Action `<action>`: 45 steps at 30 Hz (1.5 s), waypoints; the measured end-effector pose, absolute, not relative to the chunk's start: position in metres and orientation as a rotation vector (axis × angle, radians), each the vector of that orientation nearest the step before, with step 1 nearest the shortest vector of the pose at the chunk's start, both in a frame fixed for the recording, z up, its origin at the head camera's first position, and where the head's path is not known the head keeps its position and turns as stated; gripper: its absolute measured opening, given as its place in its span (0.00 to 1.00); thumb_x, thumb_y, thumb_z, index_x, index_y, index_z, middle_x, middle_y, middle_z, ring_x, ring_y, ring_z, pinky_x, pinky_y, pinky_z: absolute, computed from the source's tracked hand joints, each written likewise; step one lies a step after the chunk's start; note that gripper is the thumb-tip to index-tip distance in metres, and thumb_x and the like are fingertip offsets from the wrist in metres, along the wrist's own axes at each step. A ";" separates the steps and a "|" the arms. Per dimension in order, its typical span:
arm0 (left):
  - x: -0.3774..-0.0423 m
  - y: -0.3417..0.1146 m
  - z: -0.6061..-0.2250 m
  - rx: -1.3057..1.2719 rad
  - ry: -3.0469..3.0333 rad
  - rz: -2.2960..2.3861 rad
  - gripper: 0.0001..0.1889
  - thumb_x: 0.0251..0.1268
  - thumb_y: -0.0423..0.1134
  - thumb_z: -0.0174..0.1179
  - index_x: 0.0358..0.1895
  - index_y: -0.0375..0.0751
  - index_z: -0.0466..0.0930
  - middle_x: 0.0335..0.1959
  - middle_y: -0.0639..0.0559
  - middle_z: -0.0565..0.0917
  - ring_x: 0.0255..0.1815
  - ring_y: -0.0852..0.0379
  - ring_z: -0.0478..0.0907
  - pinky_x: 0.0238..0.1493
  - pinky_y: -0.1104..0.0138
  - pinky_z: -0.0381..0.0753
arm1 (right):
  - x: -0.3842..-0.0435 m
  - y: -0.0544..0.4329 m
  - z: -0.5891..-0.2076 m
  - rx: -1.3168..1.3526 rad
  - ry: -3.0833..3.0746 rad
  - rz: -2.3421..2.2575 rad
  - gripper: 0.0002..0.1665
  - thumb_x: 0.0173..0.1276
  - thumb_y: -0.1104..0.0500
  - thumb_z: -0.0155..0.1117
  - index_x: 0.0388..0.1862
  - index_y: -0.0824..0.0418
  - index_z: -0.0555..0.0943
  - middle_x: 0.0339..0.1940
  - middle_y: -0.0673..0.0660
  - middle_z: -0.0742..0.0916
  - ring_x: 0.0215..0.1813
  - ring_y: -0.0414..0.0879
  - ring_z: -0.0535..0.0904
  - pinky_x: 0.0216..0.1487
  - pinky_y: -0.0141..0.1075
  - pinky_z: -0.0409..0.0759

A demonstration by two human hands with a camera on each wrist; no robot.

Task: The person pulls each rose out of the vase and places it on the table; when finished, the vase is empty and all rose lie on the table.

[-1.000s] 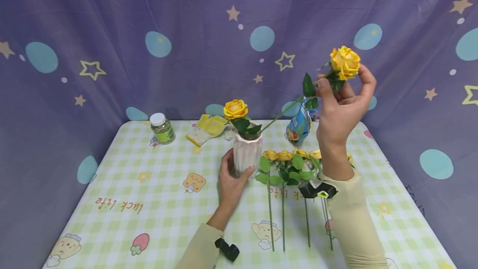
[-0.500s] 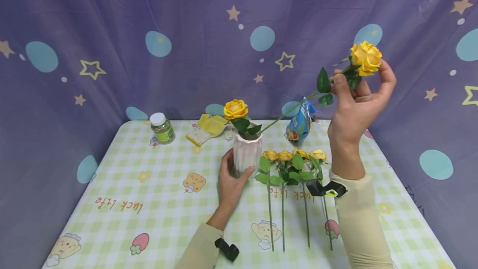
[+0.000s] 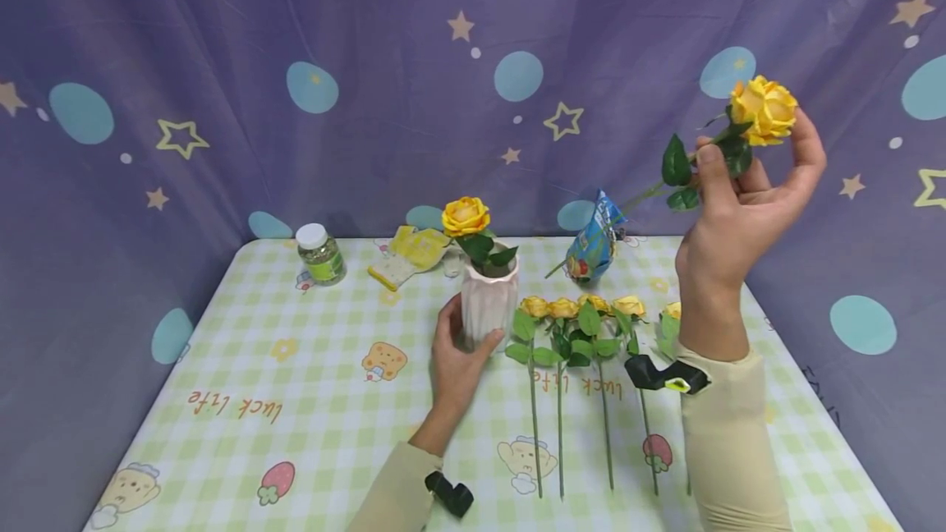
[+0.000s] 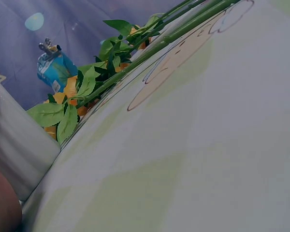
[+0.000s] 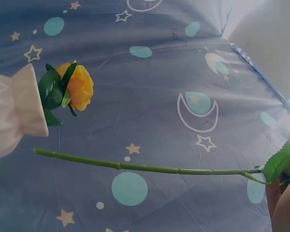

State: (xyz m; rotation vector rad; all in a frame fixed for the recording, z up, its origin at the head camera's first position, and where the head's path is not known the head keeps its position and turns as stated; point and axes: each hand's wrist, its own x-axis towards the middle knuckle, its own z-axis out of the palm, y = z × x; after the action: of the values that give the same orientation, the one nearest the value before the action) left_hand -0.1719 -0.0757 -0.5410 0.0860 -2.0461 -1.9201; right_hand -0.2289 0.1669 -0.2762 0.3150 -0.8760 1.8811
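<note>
My left hand (image 3: 460, 355) grips the lower part of a white fluted vase (image 3: 489, 310) that stands upright on the table. One yellow rose (image 3: 466, 217) is in the vase, its bloom and dark leaves above the rim. High at the right, my right hand (image 3: 746, 204) pinches another yellow rose (image 3: 765, 112) by the stem just under its bloom. That rose slants, and its bare stem end (image 5: 43, 152) is out of the vase, apart from the rim. In the left wrist view, the vase (image 4: 19, 140) shows with part of my hand against it.
Several yellow roses (image 3: 563, 308) lie in a row right of the vase, stems toward me. Behind them stands a blue clipped bag (image 3: 591, 240). A jar with a white lid (image 3: 321, 254) and a yellow-and-white glove-like cloth (image 3: 410, 254) are at the back left.
My right hand has moved right with its rose. The stem's lower end, at the vase's mouth before, is now away from it. The left hand and vase have stayed put.
</note>
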 end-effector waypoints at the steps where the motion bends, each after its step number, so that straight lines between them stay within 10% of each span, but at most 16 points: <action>1: -0.172 -0.076 -0.541 0.086 -2.046 -1.920 0.42 0.62 0.41 0.84 0.79 0.48 0.73 0.76 0.47 0.80 0.77 0.45 0.76 0.83 0.44 0.67 | -0.229 0.168 -0.277 0.306 -0.884 1.883 0.45 0.56 0.82 0.79 0.72 0.70 0.71 0.48 0.75 0.88 0.38 0.61 0.87 0.40 0.41 0.84; 27: -0.172 -0.077 -0.541 0.076 -2.061 -1.909 0.43 0.63 0.42 0.84 0.80 0.49 0.72 0.76 0.47 0.80 0.77 0.45 0.76 0.83 0.43 0.67 | -0.217 0.203 -0.321 0.183 -1.103 1.876 0.48 0.62 0.81 0.76 0.78 0.65 0.67 0.46 0.75 0.91 0.40 0.59 0.90 0.52 0.42 0.89; 45: -0.174 -0.077 -0.543 0.084 -2.068 -1.900 0.43 0.63 0.44 0.84 0.80 0.49 0.73 0.76 0.49 0.80 0.77 0.46 0.76 0.82 0.44 0.68 | -0.207 0.242 -0.369 0.055 -1.412 1.831 0.47 0.64 0.78 0.76 0.80 0.57 0.71 0.24 0.58 0.87 0.28 0.46 0.88 0.42 0.32 0.88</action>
State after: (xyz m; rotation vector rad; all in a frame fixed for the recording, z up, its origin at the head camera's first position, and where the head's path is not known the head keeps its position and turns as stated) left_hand -0.1736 -0.0767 -0.5430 0.0838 -2.0679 -1.8996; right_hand -0.2066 0.2415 -0.3692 0.0549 -1.4122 1.8306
